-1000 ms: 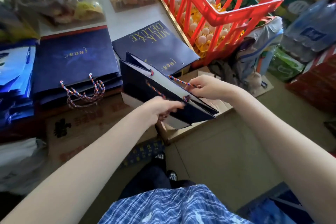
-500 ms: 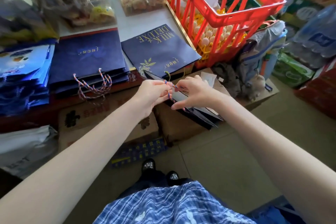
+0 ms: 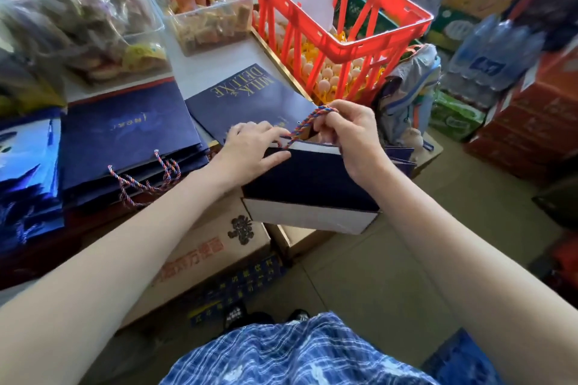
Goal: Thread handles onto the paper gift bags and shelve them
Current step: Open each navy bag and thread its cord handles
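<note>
I am looking down at a red plastic crate sitting at the far side of the white counter, with pale eggs showing through its bars. Left of it, a stack of navy bags is lying flat near the counter's front edge, their rope handles trailing off it, and a single flat bag printed MILK DELUXE is lying between that stack and the crate. Below the counter a cardboard box is standing on the floor.

In front of me I am holding the navy gift bag in the air, above the box and just in front of the MILK DELUXE bag, its white underside facing down toward me. My left hand is resting on the bag's upper left edge, thumb pressing along the navy face and fingers curling over the rim. My right hand is sitting at the top edge just right of it, fingers pinching the twisted red-and-blue rope handle, which is looping up from the bag's rim between the two hands.
</note>
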